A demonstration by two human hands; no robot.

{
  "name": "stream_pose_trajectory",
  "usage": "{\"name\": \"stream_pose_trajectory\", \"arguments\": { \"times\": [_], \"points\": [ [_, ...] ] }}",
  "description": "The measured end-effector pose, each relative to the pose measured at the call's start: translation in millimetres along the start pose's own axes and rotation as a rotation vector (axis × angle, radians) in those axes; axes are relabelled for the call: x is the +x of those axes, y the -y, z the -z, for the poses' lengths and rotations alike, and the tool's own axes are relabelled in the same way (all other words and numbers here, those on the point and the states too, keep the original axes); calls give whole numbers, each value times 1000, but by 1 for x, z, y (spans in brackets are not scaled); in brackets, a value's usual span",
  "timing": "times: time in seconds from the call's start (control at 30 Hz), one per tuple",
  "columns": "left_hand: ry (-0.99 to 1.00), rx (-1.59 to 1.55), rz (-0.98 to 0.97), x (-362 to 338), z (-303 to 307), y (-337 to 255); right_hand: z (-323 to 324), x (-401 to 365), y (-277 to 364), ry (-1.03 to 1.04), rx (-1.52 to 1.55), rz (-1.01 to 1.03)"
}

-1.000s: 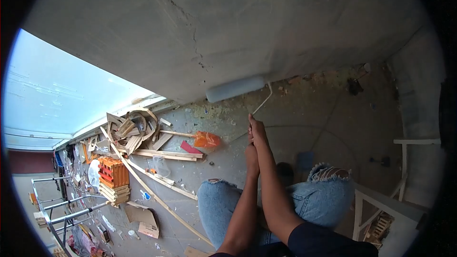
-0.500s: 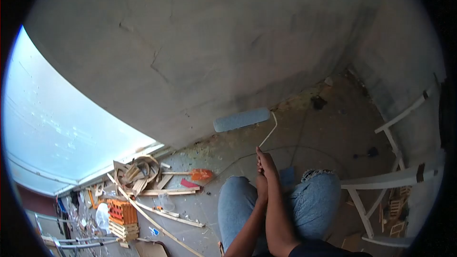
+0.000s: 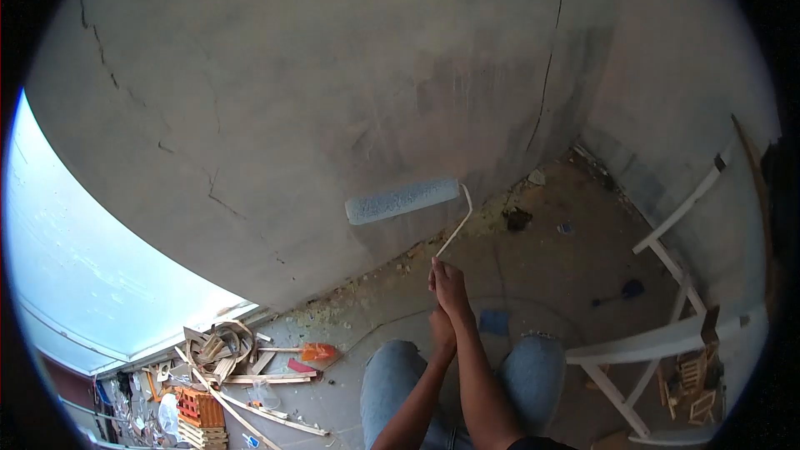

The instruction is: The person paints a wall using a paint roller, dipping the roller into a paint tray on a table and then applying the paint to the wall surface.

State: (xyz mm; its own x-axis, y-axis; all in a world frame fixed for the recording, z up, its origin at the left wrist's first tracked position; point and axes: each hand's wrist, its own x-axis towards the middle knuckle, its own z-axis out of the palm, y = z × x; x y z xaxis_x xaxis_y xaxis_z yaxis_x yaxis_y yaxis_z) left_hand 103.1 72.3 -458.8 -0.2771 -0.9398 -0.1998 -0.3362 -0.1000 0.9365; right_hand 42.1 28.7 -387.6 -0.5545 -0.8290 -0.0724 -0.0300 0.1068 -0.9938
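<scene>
A paint roller (image 3: 403, 201) with a pale, wet-looking sleeve is held out in front of me, overlapping the lower part of the wall (image 3: 292, 117). Its thin bent frame runs from the sleeve's right end down to the handle. My right hand (image 3: 450, 287) is closed around the handle just below the frame. Lower down, my left hand (image 3: 442, 329) is wrapped round the same handle, right under the right hand. The fingers hide most of the handle.
At left lies a heap of wood scraps (image 3: 221, 354) with an orange-bladed shovel (image 3: 317, 352). Orange and pale crates (image 3: 200, 417) stand near it. A white wooden frame (image 3: 617, 352) is at right. A cable (image 3: 400, 318) crosses the floor; a dark tool (image 3: 631, 289) lies beyond.
My view has tilted up, showing more wall. The roller has shifted up the wall, and both hands have risen with it. The grip stays the same.
</scene>
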Motion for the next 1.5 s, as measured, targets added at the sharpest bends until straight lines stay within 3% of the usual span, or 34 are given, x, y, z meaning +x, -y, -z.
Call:
{"name": "stream_pose_trajectory", "arguments": {
  "times": [0.1,0.2,0.3,0.37,0.43,0.5,0.6,0.7,0.77,0.9,1.0,1.07,1.2,1.3,1.4,1.47,1.5],
  "points": [
    [-43,29,-63,35,-19,3,3,45,-27,66,30,-30],
    [-170,70,-118,58,-28,-6,9,67,-13,144,-17,-99],
    [-74,13,-109,79,-17,-41,5,93,22,120,-178,153],
    [-320,-99,-305,83,-15,-96,2,113,46,100,-196,221],
    [-283,-120,-408,88,8,-169,0,117,122,-47,-279,519],
    [-302,-102,-592,103,17,-206,7,120,199,-7,-460,482],
    [-243,-273,-633,119,17,-235,8,127,251,-67,-490,473],
    [-193,-471,-585,129,-3,-195,6,132,207,-95,-580,578],
    [-184,-444,-496,121,-22,-146,5,131,138,-84,-604,540],
    [-130,-297,-289,101,-50,-58,7,113,16,56,-661,290],
    [-122,-267,-267,97,-53,-48,10,104,12,95,-638,255],
    [-136,-260,-312,102,-47,-67,8,114,35,63,-660,368],
    [-169,-271,-461,127,-11,-156,-1,128,164,68,-632,424],
    [-155,-309,-475,127,0,-196,-5,137,197,-42,-580,575],
    [-149,-355,-421,110,-24,-159,9,124,156,-15,-677,518],
    [-133,-350,-349,96,-47,-113,17,116,88,2,-727,487],
    [-123,-341,-310,89,-58,-91,21,109,61,55,-762,369]
  ]
}}
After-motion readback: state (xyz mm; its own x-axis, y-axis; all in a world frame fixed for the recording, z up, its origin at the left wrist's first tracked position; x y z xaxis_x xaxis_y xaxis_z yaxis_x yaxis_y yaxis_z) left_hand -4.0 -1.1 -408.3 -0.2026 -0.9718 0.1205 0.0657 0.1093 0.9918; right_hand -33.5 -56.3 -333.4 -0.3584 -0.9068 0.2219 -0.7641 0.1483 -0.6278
